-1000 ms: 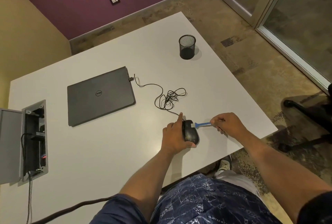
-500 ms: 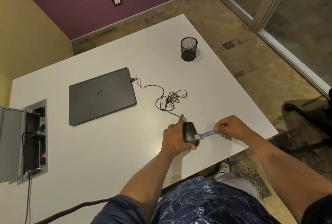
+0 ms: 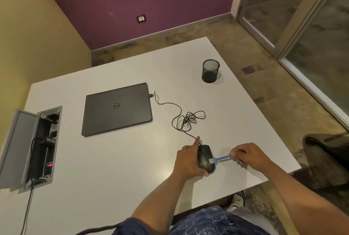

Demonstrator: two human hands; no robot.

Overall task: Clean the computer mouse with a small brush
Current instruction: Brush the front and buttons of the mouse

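Note:
A black wired computer mouse [image 3: 205, 156] rests on the white table [image 3: 132, 159] near its front right edge. My left hand [image 3: 188, 161] grips the mouse from its left side, index finger stretched along the front. My right hand [image 3: 248, 154] pinches the handle of a small blue brush [image 3: 220, 159]. The brush's bristle end lies on the right side of the mouse's back. The mouse's cable [image 3: 186, 119] runs in a tangle to the closed laptop [image 3: 116, 109].
A black mesh pen cup [image 3: 210, 71] stands at the back right of the table. An open cable box [image 3: 40, 146] with its lid raised is set into the table at the left. A chair base [image 3: 324, 146] stands on the floor to the right.
The brush has swept from the front of the mouse toward its back right side. The left hand keeps the same grip. The camera has tilted up slightly.

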